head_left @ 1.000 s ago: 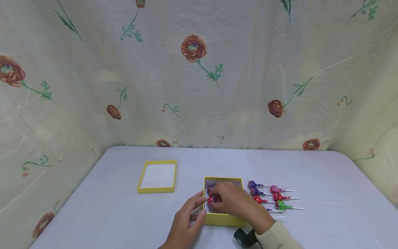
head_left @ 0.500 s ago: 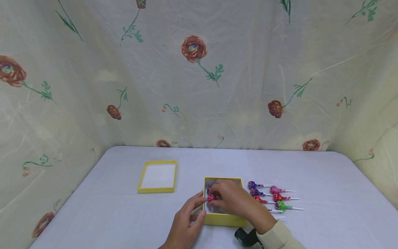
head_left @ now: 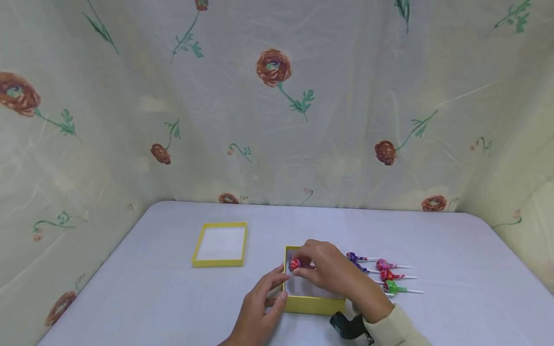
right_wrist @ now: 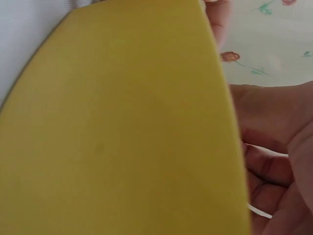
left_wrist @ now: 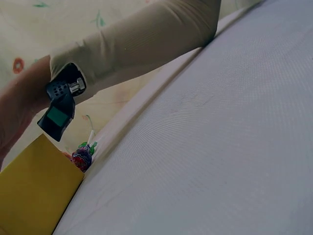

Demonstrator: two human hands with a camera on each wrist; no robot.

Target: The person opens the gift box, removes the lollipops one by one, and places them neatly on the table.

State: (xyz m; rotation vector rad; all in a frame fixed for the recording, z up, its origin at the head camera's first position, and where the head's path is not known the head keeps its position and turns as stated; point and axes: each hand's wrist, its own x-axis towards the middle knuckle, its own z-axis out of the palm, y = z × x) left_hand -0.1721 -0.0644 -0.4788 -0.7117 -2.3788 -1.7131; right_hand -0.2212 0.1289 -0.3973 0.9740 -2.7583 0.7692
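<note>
A yellow box (head_left: 313,305) with a pale interior stands uncovered on the table. Inside it, my right hand (head_left: 324,266) pinches a red-wrapped lollipop (head_left: 295,264) between thumb and fingers, its head pointing left. My left hand (head_left: 261,303) steadies the box's left side, the index finger lying over the rim and the thumb near the front corner. Up close in the right wrist view, the box wall (right_wrist: 122,122) covers most of the frame, with my right hand (right_wrist: 274,147) reaching past its edge; the lollipop is hidden there. Other contents of the box are mostly covered by my hand.
Right of the box lie several lollipops, among them a purple one (head_left: 351,257), a pink one (head_left: 383,264), a red one (head_left: 386,275) and a green one (head_left: 391,287). A yellow-rimmed lid (head_left: 218,263) rests at back left. A black wrist camera (head_left: 347,327) hangs under my right wrist.
My right hand has shifted toward the back of the box and slightly right, bringing the red lollipop with it. My left hand has stayed at the box's left side.
</note>
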